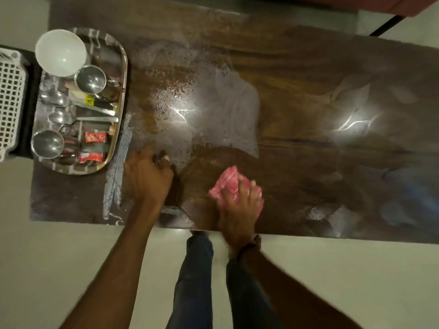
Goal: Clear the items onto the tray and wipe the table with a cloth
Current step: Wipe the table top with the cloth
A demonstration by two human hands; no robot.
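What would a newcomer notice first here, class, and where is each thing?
The pink cloth, pressed under the right hand near the front edge of the table, catches the eye first. At the left end, a steel tray holds a white bowl, steel cups and spoons.

Right hand (pixel 240 205) presses pink cloth (pixel 228 181) on table (pixel 308 143); tray (pixel 118 129) loaded.

cloth (pixel 226 182): near part hidden under the right grip (pixel 240 210); pattern smeared by blur.
desk (pixel 308 138): end far right of the right grip cut by the picture's edge.
basket (pixel 10 100): far left of the left grip (pixel 148 176), cut by the edge.
red packets (pixel 95 137): on the tray (pixel 123 74), print too small to read.
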